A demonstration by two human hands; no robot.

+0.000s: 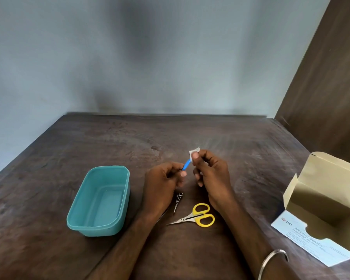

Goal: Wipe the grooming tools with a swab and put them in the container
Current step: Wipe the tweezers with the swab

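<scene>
My left hand [166, 178] pinches the lower end of a thin blue grooming tool [186, 165] above the table. My right hand [208, 168] pinches a small white swab [194, 152] wrapped over the tool's upper end, so that tip is hidden. A teal plastic container [99, 200] stands to the left with nothing visible inside. Small yellow-handled scissors [198, 216] lie between my forearms. A thin metal tool [178, 201] lies beside my left wrist, with another metal piece partly hidden under that wrist.
An opened cardboard box of alcohol swabs [323, 209] lies on its side at the right edge of the dark wooden table [190, 134]. A grey wall runs behind the table, and a brown panel stands at the right.
</scene>
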